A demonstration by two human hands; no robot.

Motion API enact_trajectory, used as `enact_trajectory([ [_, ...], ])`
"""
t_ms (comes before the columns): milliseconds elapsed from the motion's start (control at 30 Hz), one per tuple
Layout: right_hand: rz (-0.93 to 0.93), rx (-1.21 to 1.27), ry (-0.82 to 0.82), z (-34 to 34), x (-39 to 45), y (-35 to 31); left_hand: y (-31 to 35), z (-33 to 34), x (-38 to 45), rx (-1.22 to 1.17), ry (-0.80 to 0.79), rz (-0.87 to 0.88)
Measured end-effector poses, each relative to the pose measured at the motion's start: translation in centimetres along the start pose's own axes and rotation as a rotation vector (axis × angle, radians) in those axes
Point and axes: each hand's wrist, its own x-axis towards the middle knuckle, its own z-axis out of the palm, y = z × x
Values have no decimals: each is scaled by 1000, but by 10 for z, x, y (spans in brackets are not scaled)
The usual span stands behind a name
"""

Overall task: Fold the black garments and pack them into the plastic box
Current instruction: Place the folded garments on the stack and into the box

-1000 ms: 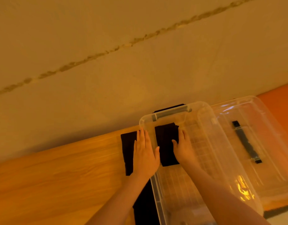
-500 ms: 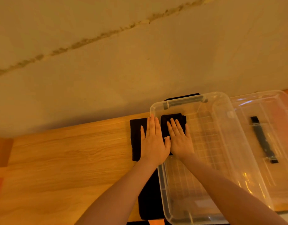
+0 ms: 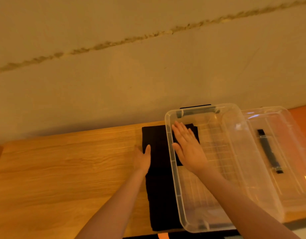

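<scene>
Pressing one folded garment (image 3: pixel 194 133) flat inside the box (image 3: pixel 173 169), right hand (image 3: pixel 188 147) open; left hand (image 3: pixel 142 158) open on unpacked garments (image 3: pixel 157 187).

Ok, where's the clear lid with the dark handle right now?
In the head view, the clear plastic lid with the dark handle lies flat at far right, directly beside the open clear plastic box, on the side away from the wooden table.
</scene>
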Motion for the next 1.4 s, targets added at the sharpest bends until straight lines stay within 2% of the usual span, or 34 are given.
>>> enact_trajectory([
  [67,-38,-60,-93,1,-1,-14,6,1,7,-104,-80,-42],
  [200,41,-148,-221,11,-2,-14,18,4,13,-268,-111,-165],
  [400,86,-106,-224,17,-5,-16,29,-3,21,-412,-314,-316],
  [600,135,28,-187,9,-8,-15,31,-10,11,-484,-325,-255],
  [833,373,579,119,-16,-1,-24,61,-78,-23,-670,-253,-55],
  [933,426,887,98,-26,12,-37,96,-98,-51,-716,-319,8],
  [1067,551,1490,-19,-44,20,-44,130,-96,-80,-743,-411,-11],
  [1133,591,1694,-100,-54,18,-40,136,-87,-89,-741,-442,-17],
  [1233,535,1743,-127,-63,8,-30,137,-64,-98,-691,-463,-30],
  [1400,521,1661,-50,-56,-23,-2,126,-18,-98,-560,-498,-77],
])
